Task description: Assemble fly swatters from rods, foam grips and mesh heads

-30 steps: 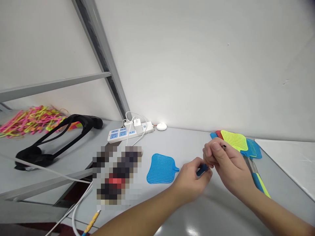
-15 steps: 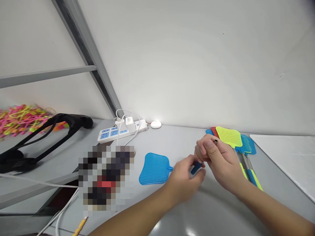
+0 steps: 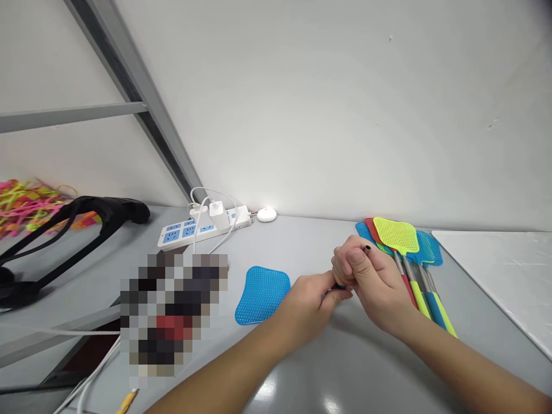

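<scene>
A blue fly swatter [image 3: 262, 295] with a perforated head lies out to the left of my hands. My left hand [image 3: 313, 305] is closed around its shaft, fingers covering the neck. My right hand [image 3: 371, 282] makes a fist around the handle end, thumb on top, and a dark hollow tip [image 3: 367, 249] pokes out above it. Both hands nearly meet, with only a small dark-blue piece of handle showing between them. Beyond the right hand lies a pile of fly swatters [image 3: 397, 236] in yellow, red, blue and green, their metal shafts and coloured grips pointing toward me.
A white power strip [image 3: 204, 229] with plugged-in chargers and a round white device [image 3: 266, 215] sit by the wall. At left are a black frame-like object [image 3: 103, 224], colourful tangled pieces [image 3: 26, 204] and a blurred-out item [image 3: 176, 316]. A white sheet [image 3: 500, 270] lies at right.
My hands have come closer together, and less of the blue handle shows between them. The neck of the swatter is now covered by my left hand. The view has shifted slightly right.
</scene>
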`<state>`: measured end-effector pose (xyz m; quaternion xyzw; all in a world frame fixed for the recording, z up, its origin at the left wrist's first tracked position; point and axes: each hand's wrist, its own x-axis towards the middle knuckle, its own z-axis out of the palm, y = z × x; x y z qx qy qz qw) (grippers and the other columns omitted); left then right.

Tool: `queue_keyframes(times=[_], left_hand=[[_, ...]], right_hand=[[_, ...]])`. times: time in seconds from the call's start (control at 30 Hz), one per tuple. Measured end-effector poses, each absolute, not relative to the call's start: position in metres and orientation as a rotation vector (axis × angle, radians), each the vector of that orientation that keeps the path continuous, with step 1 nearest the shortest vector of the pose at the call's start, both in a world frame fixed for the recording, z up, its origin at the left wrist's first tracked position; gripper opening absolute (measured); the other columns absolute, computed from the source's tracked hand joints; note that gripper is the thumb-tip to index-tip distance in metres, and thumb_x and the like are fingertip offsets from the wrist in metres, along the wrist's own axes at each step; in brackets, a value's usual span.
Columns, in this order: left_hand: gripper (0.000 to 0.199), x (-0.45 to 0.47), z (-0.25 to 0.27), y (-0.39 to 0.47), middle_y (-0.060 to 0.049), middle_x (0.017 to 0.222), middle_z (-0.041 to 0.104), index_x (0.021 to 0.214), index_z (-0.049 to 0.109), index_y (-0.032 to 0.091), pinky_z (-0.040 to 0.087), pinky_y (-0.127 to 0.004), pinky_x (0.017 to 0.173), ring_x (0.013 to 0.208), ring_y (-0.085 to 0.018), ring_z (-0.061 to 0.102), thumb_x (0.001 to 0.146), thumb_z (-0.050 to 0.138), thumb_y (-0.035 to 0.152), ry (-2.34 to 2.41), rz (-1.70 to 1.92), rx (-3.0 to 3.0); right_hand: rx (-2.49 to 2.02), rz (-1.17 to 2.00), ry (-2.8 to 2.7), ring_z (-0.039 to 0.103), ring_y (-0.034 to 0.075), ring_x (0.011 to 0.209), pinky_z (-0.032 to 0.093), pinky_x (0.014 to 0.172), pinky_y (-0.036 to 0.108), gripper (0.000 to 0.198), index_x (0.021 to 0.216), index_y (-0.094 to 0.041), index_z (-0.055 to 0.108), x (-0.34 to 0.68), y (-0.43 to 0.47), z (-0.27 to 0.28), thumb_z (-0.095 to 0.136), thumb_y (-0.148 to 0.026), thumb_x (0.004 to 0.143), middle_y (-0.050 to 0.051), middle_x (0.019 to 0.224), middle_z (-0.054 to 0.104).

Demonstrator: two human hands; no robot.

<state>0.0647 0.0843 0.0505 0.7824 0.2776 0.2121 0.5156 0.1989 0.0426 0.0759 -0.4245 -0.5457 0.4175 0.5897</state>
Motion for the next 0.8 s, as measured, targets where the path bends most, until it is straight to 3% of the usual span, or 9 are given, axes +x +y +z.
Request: queue_keyframes(times=[0.3,0.8], left_hand=[[0.019,0.062,0.054,0.092,0.004,0.084,0.069,0.083,0.068,0.02,0.043,-0.024,0.074,0.08,-0.013,0.061,0.092,0.051,0.024,0.64,0.441,1.869],[0.02,0.061,0.051,0.095,0.002,0.094,0.074,0.09,0.07,0.022,0.049,-0.026,0.083,0.088,-0.015,0.067,0.092,0.05,0.019,0.604,0.455,1.876]], right_hand=[[-1.018,0.988,-1.265,0.031,0.013,0.058,0.025,0.053,0.031,0.036,0.071,-0.023,0.044,0.2,0.043,0.069,0.043,-0.044,0.1,-0.005,0.064,0.032],[-1.037,1.052,-1.254,0.033,0.013,0.059,0.027,0.054,0.029,0.036,0.07,-0.023,0.044,0.203,0.043,0.064,0.043,-0.043,0.1,-0.004,0.064,0.034]])
